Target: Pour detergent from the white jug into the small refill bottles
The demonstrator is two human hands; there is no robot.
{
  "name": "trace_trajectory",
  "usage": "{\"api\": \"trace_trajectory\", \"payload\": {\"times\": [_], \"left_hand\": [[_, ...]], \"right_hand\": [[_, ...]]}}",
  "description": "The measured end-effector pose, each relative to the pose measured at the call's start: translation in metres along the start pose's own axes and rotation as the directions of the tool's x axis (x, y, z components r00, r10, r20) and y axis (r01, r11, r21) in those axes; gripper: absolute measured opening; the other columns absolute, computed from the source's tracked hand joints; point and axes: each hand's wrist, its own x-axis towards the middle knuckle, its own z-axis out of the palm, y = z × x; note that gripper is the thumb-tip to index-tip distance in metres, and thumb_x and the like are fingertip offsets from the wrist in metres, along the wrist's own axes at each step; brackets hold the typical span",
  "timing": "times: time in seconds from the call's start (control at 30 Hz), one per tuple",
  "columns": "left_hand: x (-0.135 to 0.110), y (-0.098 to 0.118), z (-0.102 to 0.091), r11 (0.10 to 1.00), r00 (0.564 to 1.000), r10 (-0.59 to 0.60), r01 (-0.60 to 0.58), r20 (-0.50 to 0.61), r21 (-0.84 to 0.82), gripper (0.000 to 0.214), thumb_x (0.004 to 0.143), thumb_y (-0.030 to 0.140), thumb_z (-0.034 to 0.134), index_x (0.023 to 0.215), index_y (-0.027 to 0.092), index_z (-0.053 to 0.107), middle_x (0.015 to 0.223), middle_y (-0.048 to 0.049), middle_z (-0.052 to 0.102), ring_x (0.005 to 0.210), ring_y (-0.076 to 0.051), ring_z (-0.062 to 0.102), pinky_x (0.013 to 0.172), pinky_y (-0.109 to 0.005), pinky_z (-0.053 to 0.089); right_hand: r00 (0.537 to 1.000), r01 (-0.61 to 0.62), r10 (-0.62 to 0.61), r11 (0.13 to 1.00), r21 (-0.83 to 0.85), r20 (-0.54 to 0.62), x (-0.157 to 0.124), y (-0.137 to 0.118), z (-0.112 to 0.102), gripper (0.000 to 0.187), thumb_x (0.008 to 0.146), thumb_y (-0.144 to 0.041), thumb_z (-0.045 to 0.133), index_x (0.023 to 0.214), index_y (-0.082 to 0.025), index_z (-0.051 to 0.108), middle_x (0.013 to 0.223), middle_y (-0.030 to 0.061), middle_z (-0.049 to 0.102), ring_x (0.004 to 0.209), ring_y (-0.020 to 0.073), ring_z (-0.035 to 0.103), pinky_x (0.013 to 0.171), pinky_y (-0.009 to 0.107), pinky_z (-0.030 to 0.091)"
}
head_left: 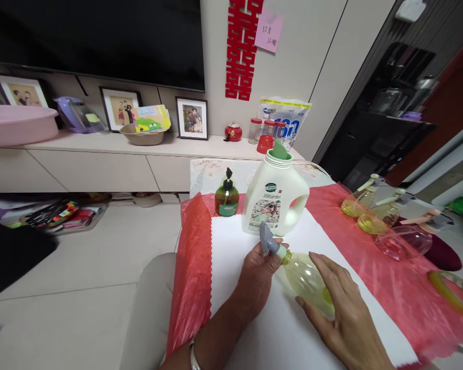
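Observation:
A clear yellowish spray bottle [306, 277] with a grey trigger head [269, 239] lies tilted between my hands, some yellow-green liquid near its base. My left hand [259, 270] is closed round the neck, just under the trigger head. Around the bottle's body and base, my right hand [341, 303] is cupped, its thumb on the near side and fingers on the far side. Behind them stands a large white detergent jug [273, 192], uncapped, with something green in its mouth. To its left is a green pump bottle [227, 198] with a black pump.
White paper [231, 257] lies over a red plastic sheet [191, 267] on the table. Several spray bottles [381, 216] and a tape roll [455, 293] are at the right. A white cabinet [116, 164] behind holds framed photos, a basket [144, 135] and a pink basin [19, 126].

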Motion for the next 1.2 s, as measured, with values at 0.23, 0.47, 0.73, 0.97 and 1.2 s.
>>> {"api": "trace_trajectory", "payload": {"times": [0.23, 0.47, 0.73, 0.97, 1.2], "left_hand": [[-0.002, 0.002, 0.002, 0.999, 0.998, -0.017, 0.02, 0.066, -0.047, 0.042, 0.068, 0.032, 0.091, 0.103, 0.017, 0.073, 0.097, -0.0053, 0.073, 0.097, -0.018, 0.064, 0.105, -0.04, 0.036], [-0.004, 0.004, 0.001, 0.994, 0.974, -0.031, 0.052, 0.222, -0.091, 0.033, 0.079, 0.028, 0.083, 0.107, 0.018, 0.071, 0.102, -0.0068, 0.072, 0.105, -0.02, 0.063, 0.109, -0.04, 0.033], [-0.005, 0.004, 0.003, 0.975, 0.965, -0.116, 0.155, 0.234, -0.158, 0.026, 0.083, 0.03, 0.075, 0.105, 0.017, 0.069, 0.105, -0.0112, 0.071, 0.104, -0.022, 0.063, 0.098, -0.038, 0.041], [-0.007, 0.001, 0.003, 0.994, 0.985, -0.063, 0.077, 0.163, -0.08, 0.034, 0.078, 0.042, 0.082, 0.1, 0.019, 0.069, 0.103, -0.0084, 0.074, 0.111, -0.024, 0.063, 0.105, -0.039, 0.039], [-0.008, -0.001, 0.0, 0.988, 0.974, -0.061, 0.09, 0.217, -0.125, 0.035, 0.084, 0.043, 0.076, 0.109, 0.024, 0.06, 0.095, -0.0052, 0.075, 0.093, -0.022, 0.069, 0.09, -0.04, 0.046]], "right_hand": [[0.998, -0.017, 0.025, 0.989, 0.148, -0.051, -0.005, 0.002, -0.003, 0.059, 0.101, -0.04, 0.059, 0.151, -0.016, 0.04, 0.145, 0.0088, 0.042, 0.133, 0.0224, 0.044, 0.109, 0.031, 0.041], [0.893, -0.427, 0.432, 0.723, 0.544, 0.127, -0.021, 0.004, 0.002, 0.059, 0.095, -0.054, 0.066, 0.145, -0.031, 0.047, 0.144, -0.0019, 0.046, 0.133, 0.0139, 0.046, 0.107, 0.014, 0.044], [0.684, -0.624, 0.634, 0.254, 0.739, 0.36, -0.02, -0.004, 0.006, 0.074, 0.079, -0.061, 0.078, 0.141, -0.027, 0.055, 0.146, 0.0009, 0.045, 0.135, 0.0175, 0.045, 0.1, 0.009, 0.046], [0.641, -0.605, 0.62, 0.045, 0.795, 0.453, -0.024, -0.013, 0.022, 0.076, 0.074, -0.054, 0.085, 0.14, -0.028, 0.057, 0.145, 0.006, 0.046, 0.133, 0.0244, 0.048, 0.1, 0.021, 0.051], [0.656, -0.41, 0.442, -0.471, 0.781, 0.612, -0.009, -0.03, 0.027, 0.061, 0.088, -0.053, 0.073, 0.139, -0.023, 0.059, 0.153, 0.0092, 0.035, 0.142, 0.0286, 0.035, 0.12, 0.042, 0.035]]}}
